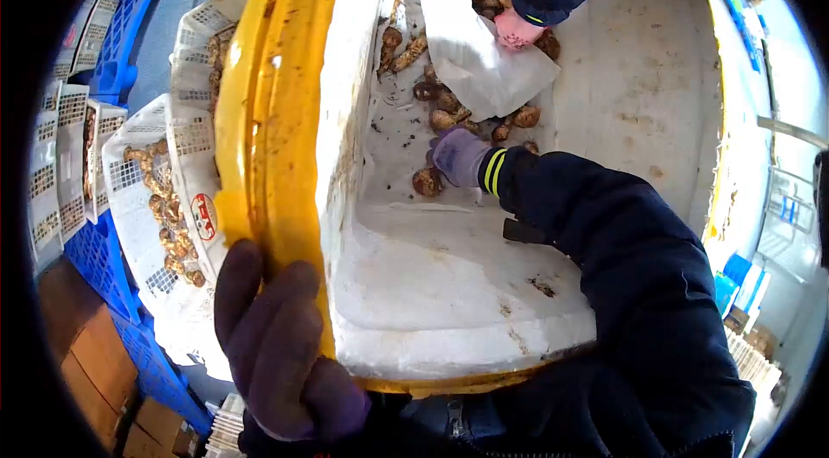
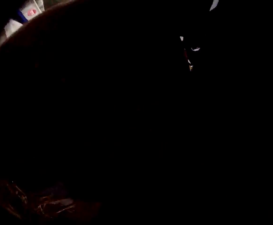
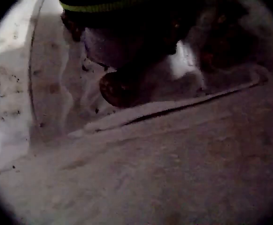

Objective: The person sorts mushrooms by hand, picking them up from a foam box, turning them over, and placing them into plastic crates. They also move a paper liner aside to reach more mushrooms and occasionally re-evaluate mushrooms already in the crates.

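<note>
A deep white foam-lined box (image 1: 458, 272) has a yellow outer rim (image 1: 289, 87). My gloved left hand (image 1: 285, 337) rests along that rim at the near left corner, its fingers extended. Inside the box, my right hand (image 1: 459, 157) in a lilac glove reaches down among brown mushrooms, fingertips right at a round-capped mushroom (image 1: 427, 183). In the right wrist view, a mushroom cap (image 3: 115, 89) shows just below the glove; I cannot tell whether the fingers pinch it. Other mushrooms (image 1: 527, 117) lie around a white sheet (image 1: 462, 44). The left wrist view is almost wholly dark.
Another person's pink-gloved hand (image 1: 518, 30) reaches into the far end of the box, over the sheet. At left, white plastic baskets (image 1: 117, 164) of mushrooms stand by blue pallets (image 1: 99, 255). Cardboard boxes (image 1: 99, 359) are at the lower left.
</note>
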The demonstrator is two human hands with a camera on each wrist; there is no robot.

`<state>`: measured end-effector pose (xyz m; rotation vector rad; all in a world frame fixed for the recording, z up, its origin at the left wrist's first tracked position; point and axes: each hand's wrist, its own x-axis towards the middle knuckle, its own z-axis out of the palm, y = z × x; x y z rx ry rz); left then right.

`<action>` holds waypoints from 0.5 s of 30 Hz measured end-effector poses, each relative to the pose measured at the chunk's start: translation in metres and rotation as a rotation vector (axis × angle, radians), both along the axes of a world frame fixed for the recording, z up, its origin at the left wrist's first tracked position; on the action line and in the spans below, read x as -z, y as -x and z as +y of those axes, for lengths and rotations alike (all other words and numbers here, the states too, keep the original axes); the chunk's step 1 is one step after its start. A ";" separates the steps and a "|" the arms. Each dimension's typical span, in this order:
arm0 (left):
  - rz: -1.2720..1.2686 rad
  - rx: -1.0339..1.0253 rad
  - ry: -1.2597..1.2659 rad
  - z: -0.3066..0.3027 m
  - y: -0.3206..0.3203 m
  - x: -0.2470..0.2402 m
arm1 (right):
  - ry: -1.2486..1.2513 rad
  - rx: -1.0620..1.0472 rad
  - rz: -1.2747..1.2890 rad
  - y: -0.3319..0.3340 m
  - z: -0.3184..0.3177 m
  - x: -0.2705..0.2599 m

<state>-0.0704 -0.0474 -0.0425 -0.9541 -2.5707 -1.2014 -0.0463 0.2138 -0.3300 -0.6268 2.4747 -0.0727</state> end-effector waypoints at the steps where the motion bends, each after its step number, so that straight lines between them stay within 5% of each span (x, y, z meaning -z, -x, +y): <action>1: -0.012 0.021 0.018 -0.001 0.000 -0.002 | -0.003 0.068 -0.082 0.003 0.002 -0.009; 6: 0.023 0.126 -0.009 -0.007 0.011 -0.002 | 0.069 0.309 -0.447 0.054 0.025 -0.093; 8: -0.024 0.051 -0.113 -0.001 0.005 0.000 | 0.323 0.679 -0.515 0.062 0.038 -0.133; 10: 0.114 0.046 -0.094 -0.001 0.007 0.003 | 0.313 0.791 -0.531 0.068 0.034 -0.213; 11: 0.097 0.027 -0.127 0.000 0.004 0.004 | 0.667 0.515 -0.479 0.067 0.064 -0.199; 13: 0.093 0.007 -0.198 0.002 -0.001 0.000 | 1.141 0.784 -0.508 0.040 0.066 -0.252; 15: 0.060 -0.005 -0.276 0.002 -0.017 -0.019 | 1.192 0.259 -0.073 0.020 0.082 -0.255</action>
